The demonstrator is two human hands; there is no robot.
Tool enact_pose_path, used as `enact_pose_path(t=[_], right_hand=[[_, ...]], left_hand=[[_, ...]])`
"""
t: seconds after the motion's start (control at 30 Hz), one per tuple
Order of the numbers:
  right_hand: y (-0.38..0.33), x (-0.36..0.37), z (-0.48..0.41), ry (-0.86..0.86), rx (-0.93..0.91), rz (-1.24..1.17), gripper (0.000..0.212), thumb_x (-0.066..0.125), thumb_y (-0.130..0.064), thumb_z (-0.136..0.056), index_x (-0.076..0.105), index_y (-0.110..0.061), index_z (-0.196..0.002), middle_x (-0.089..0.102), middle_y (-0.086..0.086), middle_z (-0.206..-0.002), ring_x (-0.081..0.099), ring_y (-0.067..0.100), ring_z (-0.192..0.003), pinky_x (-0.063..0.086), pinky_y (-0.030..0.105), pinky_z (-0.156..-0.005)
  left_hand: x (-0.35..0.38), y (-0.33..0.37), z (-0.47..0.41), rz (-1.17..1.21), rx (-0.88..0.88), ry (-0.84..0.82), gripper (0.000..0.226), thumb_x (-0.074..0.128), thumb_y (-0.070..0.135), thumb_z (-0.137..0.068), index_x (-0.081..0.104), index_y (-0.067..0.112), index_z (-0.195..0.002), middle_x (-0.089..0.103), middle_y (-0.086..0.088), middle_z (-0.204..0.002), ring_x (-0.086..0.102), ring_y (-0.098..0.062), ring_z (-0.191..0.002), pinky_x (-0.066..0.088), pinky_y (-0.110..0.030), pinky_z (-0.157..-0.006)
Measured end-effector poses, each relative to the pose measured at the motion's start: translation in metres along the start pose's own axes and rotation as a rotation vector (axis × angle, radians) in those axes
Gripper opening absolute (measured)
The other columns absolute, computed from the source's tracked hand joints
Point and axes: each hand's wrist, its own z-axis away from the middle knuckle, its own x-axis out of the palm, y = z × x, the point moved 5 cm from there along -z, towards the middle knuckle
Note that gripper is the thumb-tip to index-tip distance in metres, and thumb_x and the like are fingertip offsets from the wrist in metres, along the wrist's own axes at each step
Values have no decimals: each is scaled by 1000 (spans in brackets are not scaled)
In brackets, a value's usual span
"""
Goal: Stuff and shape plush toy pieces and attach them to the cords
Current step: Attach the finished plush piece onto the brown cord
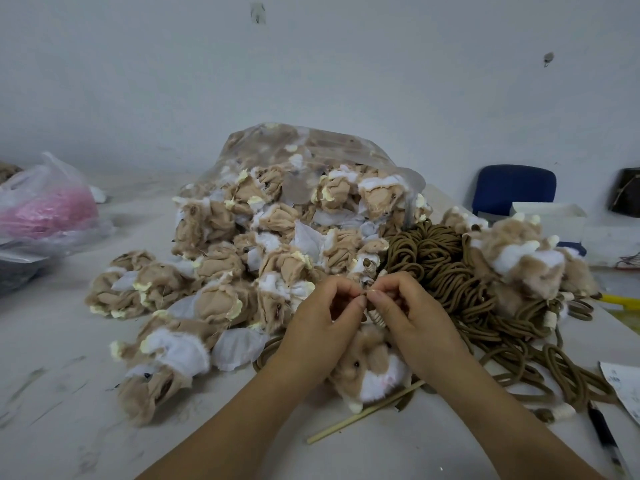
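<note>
A tan and white plush toy piece [372, 372] with a dark eye lies on the table under both hands. My left hand [323, 323] and my right hand [412, 320] meet fingertip to fingertip just above it, pinching a small brown cord end with a pale coiled piece [376, 318] between them. A tangle of brown cords [446, 271] lies to the right of my hands. A heap of inside-out plush pieces [214, 271] spills from a clear plastic bag [311, 154] behind and to the left. Several finished fluffy plush toys [526, 258] sit at the right.
A thin wooden stick [363, 415] lies on the table below the plush. A black pen [604, 441] and a paper slip [623, 386] are at the right edge. A bag of pink material [48, 209] sits far left; a blue chair [512, 188] stands behind.
</note>
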Motion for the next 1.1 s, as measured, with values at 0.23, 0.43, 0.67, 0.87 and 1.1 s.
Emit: enact_pose_path(t=[0.23,0.43,0.67,0.87,1.1], right_hand=[[11,8,-1,-54,143,-228,20,59,-27,-92,59,-47,-95,63,-18,-89,60,1,-83,51,17,-73],[14,5,-2,-32,194,-310,12,59,-23,-93,62,-34,-93,66,-15,-89,62,1,-85,49,13,-71],[6,-1,-3,22,68,-47,12,57,-20,-94,59,-31,-88,56,-10,-95,54,-3,-85,41,5,-71],[1,5,-3,58,-136,205,6,56,-18,-93,56,-23,-90,46,-15,-95,49,3,-88,39,11,-74],[2,1,-1,67,-70,-10,5,54,-36,-91,54,-41,-91,50,-19,-98,53,2,-98,41,8,-79]], left_hand=[[-2,-8,-1,286,-127,73,18,64,20,-95,68,36,-86,74,6,-87,70,-8,-84,54,-22,-74],[1,-12,-1,322,-136,70,20,65,18,-95,69,36,-86,74,0,-88,71,-16,-89,56,-32,-80],[2,-4,-1,248,-73,2,11,64,31,-94,67,34,-84,72,6,-84,68,-7,-82,54,-19,-72],[7,-14,0,461,-227,-52,8,66,29,-92,71,25,-87,74,-6,-92,71,-18,-89,55,-31,-81],[8,-10,-1,706,-234,-131,8,71,30,-84,70,24,-90,73,-12,-96,70,-21,-93,55,-27,-82]])
